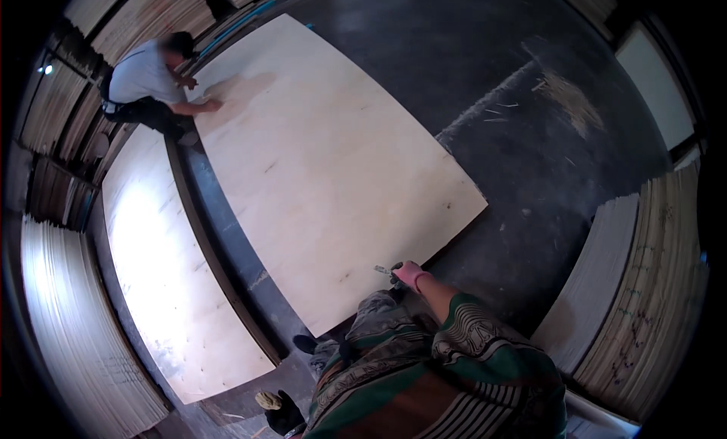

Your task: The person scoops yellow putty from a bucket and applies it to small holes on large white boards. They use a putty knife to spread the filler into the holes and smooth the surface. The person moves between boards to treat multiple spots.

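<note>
In front of me lies a large pale plywood sheet (326,159), its near corner close to my legs. My right hand (409,274), in a pink and dark glove, is closed over the sheet's near edge. A small grey tool with a thin, blade-like end (382,270) sticks out of its fingers; its exact kind is too small to tell. Low on the left, my left hand (283,416) wears a black glove and is closed on a cream-coloured lump (267,400). That hand is apart from the sheet, near the floor.
At the far left edge of the sheet a co-worker (144,83) bends over with both hands on it. Another plywood stack (155,265) lies left, beyond a narrow gap. Tall veneer stacks stand at the far left (83,325) and right (628,287). Wood scraps (568,102) litter the dark floor.
</note>
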Motion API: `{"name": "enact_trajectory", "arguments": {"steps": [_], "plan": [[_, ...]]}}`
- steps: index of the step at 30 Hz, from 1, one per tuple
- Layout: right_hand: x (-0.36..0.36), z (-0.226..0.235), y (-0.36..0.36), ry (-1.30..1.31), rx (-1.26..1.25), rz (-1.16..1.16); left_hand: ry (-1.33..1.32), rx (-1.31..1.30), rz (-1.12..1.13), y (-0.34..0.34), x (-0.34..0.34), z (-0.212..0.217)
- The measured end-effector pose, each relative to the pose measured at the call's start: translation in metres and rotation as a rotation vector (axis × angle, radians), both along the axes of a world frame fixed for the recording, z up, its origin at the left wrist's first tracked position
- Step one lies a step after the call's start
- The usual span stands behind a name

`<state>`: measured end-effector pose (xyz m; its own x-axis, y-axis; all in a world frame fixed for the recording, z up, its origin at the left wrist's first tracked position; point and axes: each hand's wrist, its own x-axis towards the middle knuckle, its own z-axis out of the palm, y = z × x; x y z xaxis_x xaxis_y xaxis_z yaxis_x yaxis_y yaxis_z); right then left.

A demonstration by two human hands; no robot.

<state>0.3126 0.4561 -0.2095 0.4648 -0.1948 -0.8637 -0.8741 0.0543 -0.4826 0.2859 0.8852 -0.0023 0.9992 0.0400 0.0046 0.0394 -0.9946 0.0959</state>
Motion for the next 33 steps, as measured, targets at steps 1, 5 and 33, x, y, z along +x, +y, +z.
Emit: {"name": "enact_trajectory", "arguments": {"steps": [1, 5, 33], "plan": [[-0.005, -0.004, -0.005, -0.031, -0.029, -0.013, -0.005, 0.01, -0.019, -0.003, 0.005, -0.002], [-0.036, -0.018, -0.022, -0.083, -0.16, -0.026, -0.063, 0.158, -0.189, -0.008, 0.03, -0.013], [-0.079, -0.055, -0.043, -0.208, -0.089, -0.318, 0.089, -0.417, -0.074, -0.018, 0.051, -0.055]]}}
